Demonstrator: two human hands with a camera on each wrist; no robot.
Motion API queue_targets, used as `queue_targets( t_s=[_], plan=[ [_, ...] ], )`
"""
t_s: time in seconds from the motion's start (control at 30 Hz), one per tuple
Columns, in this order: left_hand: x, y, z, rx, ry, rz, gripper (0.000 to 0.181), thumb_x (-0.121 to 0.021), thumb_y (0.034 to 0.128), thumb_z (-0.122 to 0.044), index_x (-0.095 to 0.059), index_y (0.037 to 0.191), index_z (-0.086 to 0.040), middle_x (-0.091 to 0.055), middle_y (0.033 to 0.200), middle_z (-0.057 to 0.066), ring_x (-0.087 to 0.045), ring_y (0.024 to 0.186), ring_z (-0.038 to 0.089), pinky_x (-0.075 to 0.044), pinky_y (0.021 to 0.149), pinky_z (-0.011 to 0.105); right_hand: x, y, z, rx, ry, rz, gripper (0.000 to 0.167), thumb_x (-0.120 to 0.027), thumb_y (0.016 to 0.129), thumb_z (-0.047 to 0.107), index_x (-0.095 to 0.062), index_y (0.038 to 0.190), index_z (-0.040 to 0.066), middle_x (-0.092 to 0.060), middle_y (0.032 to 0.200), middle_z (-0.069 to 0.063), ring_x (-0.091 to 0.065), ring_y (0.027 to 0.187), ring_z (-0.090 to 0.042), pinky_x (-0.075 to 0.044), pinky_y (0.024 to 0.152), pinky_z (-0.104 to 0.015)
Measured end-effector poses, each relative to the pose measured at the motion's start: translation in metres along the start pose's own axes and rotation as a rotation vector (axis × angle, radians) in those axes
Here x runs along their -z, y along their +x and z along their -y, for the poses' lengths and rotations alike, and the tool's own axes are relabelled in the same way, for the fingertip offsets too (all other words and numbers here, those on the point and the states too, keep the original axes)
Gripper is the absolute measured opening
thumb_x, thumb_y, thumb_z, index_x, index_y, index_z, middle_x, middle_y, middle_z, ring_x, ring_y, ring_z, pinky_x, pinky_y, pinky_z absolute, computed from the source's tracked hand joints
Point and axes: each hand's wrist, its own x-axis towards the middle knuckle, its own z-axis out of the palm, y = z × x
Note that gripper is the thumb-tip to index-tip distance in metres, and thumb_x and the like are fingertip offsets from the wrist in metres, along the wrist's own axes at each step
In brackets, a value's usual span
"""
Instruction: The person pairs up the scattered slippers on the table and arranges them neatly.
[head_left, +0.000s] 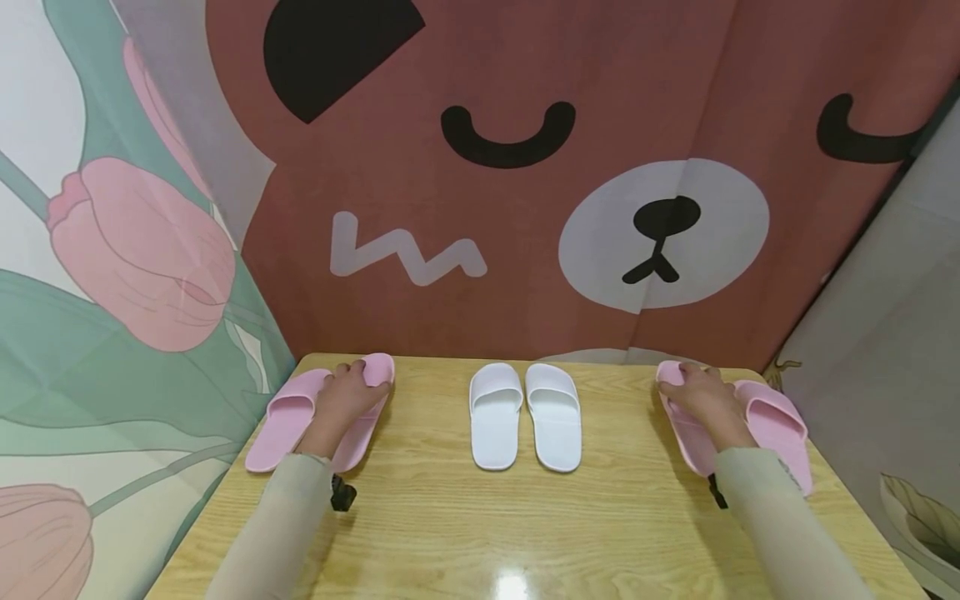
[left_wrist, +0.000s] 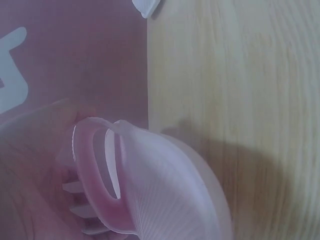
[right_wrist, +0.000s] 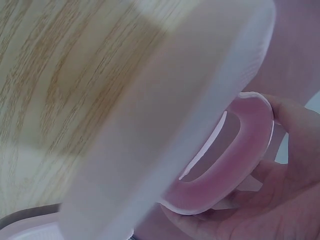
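At the table's left, my left hand [head_left: 347, 402] grips the strap of a pink slipper [head_left: 358, 440], which is tilted; its pair [head_left: 279, 433] lies just left of it. In the left wrist view the slipper [left_wrist: 170, 185] is raised on edge beside the hand [left_wrist: 35, 185]. On the right, my right hand [head_left: 705, 400] grips the strap of another tilted pink slipper [head_left: 693, 442], with its pair [head_left: 780, 433] to the right. The right wrist view shows fingers curled round the strap [right_wrist: 250, 145]. Two white slippers [head_left: 495, 429] [head_left: 557, 429] lie side by side between the hands.
The wooden table [head_left: 450, 533] ends at a brown curtain [head_left: 510, 317] with a bear face. A tulip-print cloth [head_left: 150, 250] hangs at the left and a pale cloth [head_left: 885, 333] at the right.
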Motion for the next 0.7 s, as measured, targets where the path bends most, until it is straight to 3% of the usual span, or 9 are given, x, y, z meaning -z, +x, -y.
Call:
queue_targets(
  t_s=[0.1,0.37,0.7],
  plan=[
    [0.000,0.000,-0.002,0.003,0.007,0.005,0.086,-0.055,0.0930,-0.056,-0.033,0.153,0.002,-0.038,0.147,0.034,-0.038,0.129,0.058,-0.038,0.100,0.068,0.001,0.000,0.002,-0.003,-0.005,0.007,0.097,-0.047,0.095,0.066,-0.018,0.158,-0.002,-0.013,0.149,-0.046,-0.027,0.124,-0.070,-0.035,0.094,-0.076],
    [-0.001,0.000,-0.006,0.004,0.018,0.013,0.085,-0.055,0.0921,-0.058,-0.037,0.152,0.000,-0.039,0.145,0.033,-0.039,0.127,0.057,-0.038,0.098,0.068,0.001,-0.001,0.010,0.051,-0.026,-0.022,0.093,-0.049,0.097,0.060,-0.022,0.156,-0.007,-0.017,0.148,-0.047,-0.027,0.125,-0.069,-0.029,0.102,-0.074],
    [0.000,0.000,-0.014,0.010,0.015,0.010,0.084,-0.055,0.0917,-0.057,-0.038,0.152,-0.002,-0.040,0.146,0.031,-0.037,0.130,0.057,-0.036,0.099,0.071,0.000,-0.005,0.021,0.058,-0.008,-0.049,0.089,-0.051,0.097,0.056,-0.024,0.156,-0.004,-0.020,0.146,-0.046,-0.031,0.121,-0.071,-0.036,0.091,-0.075]
  ],
)
